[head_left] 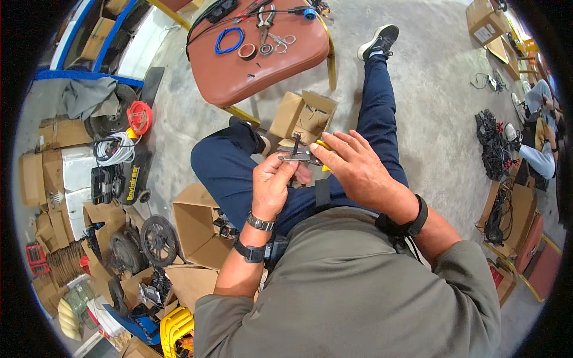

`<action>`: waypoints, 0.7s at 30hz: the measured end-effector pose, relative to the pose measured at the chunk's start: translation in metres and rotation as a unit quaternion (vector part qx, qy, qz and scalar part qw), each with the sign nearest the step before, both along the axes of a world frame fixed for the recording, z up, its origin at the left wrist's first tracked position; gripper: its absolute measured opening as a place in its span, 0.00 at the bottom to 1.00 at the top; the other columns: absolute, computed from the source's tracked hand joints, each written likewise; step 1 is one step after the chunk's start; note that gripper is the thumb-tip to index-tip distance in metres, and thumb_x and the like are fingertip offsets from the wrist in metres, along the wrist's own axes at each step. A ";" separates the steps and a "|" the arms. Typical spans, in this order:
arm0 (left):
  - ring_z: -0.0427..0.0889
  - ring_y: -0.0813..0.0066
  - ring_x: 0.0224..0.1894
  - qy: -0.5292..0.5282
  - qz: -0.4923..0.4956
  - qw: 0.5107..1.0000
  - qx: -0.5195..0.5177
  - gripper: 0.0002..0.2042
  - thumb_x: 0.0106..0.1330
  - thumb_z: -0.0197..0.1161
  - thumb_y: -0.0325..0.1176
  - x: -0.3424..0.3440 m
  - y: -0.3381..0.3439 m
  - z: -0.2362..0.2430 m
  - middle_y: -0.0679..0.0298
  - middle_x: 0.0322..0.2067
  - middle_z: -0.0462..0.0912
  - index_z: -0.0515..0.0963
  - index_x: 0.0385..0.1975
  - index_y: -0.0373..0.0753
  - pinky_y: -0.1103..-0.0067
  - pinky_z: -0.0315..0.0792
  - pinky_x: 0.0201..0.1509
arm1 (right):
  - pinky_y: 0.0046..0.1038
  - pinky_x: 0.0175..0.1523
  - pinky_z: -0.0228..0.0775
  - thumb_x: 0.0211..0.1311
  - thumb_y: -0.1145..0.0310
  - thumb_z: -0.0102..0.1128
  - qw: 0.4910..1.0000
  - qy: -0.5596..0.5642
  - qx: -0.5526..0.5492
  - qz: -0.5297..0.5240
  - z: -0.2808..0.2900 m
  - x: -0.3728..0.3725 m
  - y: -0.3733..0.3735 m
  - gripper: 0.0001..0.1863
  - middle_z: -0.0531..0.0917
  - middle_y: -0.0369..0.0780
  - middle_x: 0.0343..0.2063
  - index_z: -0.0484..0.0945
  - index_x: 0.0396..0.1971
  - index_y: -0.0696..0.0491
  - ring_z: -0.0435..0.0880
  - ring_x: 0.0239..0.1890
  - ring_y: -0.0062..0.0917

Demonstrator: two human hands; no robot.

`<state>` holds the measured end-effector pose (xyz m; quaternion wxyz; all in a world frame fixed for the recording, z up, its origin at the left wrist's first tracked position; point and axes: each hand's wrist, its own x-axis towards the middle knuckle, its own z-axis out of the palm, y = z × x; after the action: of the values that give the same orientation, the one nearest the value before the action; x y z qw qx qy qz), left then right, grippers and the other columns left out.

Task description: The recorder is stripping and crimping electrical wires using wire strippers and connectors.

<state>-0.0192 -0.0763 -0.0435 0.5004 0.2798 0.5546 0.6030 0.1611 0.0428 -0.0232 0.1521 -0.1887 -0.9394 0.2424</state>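
Observation:
Above my lap, my right hand [358,170] is closed around the yellow handles of a wire stripper-like hand tool [305,154] with flat grey metal jaws. My left hand [271,184] pinches with thumb and forefinger at the jaw end. A thin black piece [296,142], perhaps a cable end, stands up at the jaws; my fingers hide its lower part, and its exact kind is too small to tell. Just beyond my hands, on the floor between my legs, sits an open cardboard box [285,114] with small dark bits inside.
Ahead, a brown padded chair [221,77] carries a blue wire coil [230,40], tape rolls [247,52], scissors [282,43] and pliers [265,25]. Cardboard boxes [200,224] and wheels [159,240] crowd the left. At right lie black cables [494,146]; another person [537,140] sits beyond.

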 end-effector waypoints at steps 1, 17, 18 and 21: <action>0.83 0.75 0.29 0.000 0.000 1.000 -0.001 0.11 0.74 0.54 0.32 0.000 -0.001 0.000 0.58 0.28 0.84 0.78 0.42 0.30 0.80 0.77 0.35 | 0.49 0.66 0.59 0.50 0.80 0.57 1.000 0.000 -0.001 0.000 0.000 -0.001 -0.001 0.35 0.71 0.49 0.59 0.68 0.63 0.48 0.71 0.60 0.47; 0.79 0.77 0.24 -0.026 0.016 0.999 -0.020 0.10 0.73 0.56 0.33 0.001 -0.007 0.000 0.61 0.26 0.82 0.79 0.40 0.32 0.82 0.75 0.29 | 0.43 0.58 0.67 0.51 0.76 0.63 0.995 0.025 -0.092 0.030 -0.005 -0.004 -0.003 0.33 0.75 0.51 0.53 0.68 0.62 0.53 0.76 0.52 0.46; 0.79 0.78 0.24 -0.020 0.011 1.000 -0.016 0.10 0.73 0.56 0.33 0.001 -0.007 0.001 0.61 0.26 0.82 0.79 0.39 0.32 0.82 0.75 0.29 | 0.42 0.57 0.68 0.52 0.76 0.63 0.993 0.026 -0.114 0.027 -0.005 -0.004 -0.004 0.33 0.75 0.51 0.52 0.67 0.62 0.55 0.76 0.51 0.46; 0.79 0.79 0.25 -0.011 -0.002 1.000 0.000 0.09 0.72 0.57 0.32 0.003 -0.007 0.005 0.61 0.26 0.83 0.79 0.38 0.31 0.82 0.75 0.29 | 0.42 0.56 0.68 0.52 0.74 0.65 0.992 0.014 -0.127 0.012 -0.005 -0.004 -0.004 0.35 0.76 0.50 0.50 0.65 0.62 0.59 0.76 0.51 0.45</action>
<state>-0.0159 -0.0837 -0.0384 0.5077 0.2746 0.5485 0.6049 0.1571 0.0390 -0.0282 0.1367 -0.1916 -0.9011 0.3641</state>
